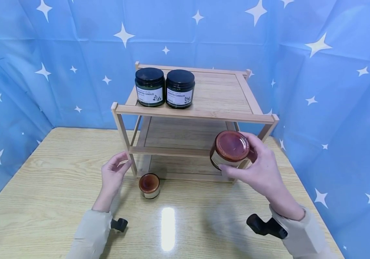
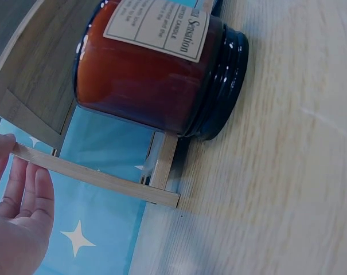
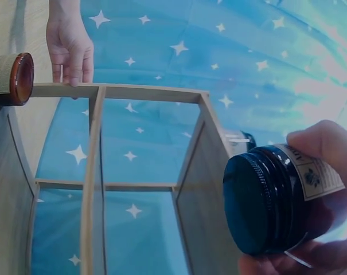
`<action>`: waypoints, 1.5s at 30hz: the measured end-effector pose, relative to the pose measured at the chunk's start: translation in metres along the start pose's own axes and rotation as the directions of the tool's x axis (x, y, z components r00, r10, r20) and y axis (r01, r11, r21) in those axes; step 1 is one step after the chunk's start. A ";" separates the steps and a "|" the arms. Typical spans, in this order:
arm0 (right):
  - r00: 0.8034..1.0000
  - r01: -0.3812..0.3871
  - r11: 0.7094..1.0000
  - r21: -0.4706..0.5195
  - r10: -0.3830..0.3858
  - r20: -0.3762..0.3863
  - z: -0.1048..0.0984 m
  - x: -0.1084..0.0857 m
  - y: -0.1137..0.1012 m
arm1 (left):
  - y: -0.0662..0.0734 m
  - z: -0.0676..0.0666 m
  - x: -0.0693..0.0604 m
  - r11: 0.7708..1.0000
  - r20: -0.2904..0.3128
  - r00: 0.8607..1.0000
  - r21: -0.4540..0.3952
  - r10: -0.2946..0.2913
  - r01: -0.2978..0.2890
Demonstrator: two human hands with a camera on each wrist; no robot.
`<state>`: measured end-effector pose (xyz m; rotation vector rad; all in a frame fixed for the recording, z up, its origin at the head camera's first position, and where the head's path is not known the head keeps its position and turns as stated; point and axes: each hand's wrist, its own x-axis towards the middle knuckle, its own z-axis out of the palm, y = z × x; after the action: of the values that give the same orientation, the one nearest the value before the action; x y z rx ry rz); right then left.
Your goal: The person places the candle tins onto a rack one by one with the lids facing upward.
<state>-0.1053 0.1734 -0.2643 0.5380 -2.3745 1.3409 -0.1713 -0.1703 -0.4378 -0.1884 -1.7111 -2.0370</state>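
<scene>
My right hand (image 1: 262, 169) holds an amber candle jar (image 1: 231, 145) in front of the right side of the wooden shelf rack (image 1: 191, 113). The jar's amber base faces up towards the head view; its black lid (image 3: 248, 206) shows in the right wrist view. With thumb and fingers my left hand (image 1: 112, 176) pinches the rack's left front post (image 2: 93, 173). Beside that post, a second amber candle jar (image 1: 149, 185) stands base up on the table, its dark lid (image 2: 222, 86) underneath. Two dark green scented candle jars (image 1: 150, 88) (image 1: 180, 90) stand side by side on the top shelf, at its left.
The rack's middle shelf (image 1: 185, 133) and bottom shelf (image 1: 185, 164) lie below the top one. A light wood table (image 1: 58, 172) carries the rack. Behind and at both sides hangs a blue curtain (image 1: 88, 54) with white stars.
</scene>
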 end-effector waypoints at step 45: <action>0.994 -0.009 0.998 -0.061 0.002 -0.113 -0.026 0.097 -0.050 | -0.001 -0.001 0.000 1.000 0.006 1.000 0.012 0.012 -0.012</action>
<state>-0.1610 0.1573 -0.1683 0.4263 -2.3188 1.2615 -0.1720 -0.1710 -0.4386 -0.2010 -1.7212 -2.0191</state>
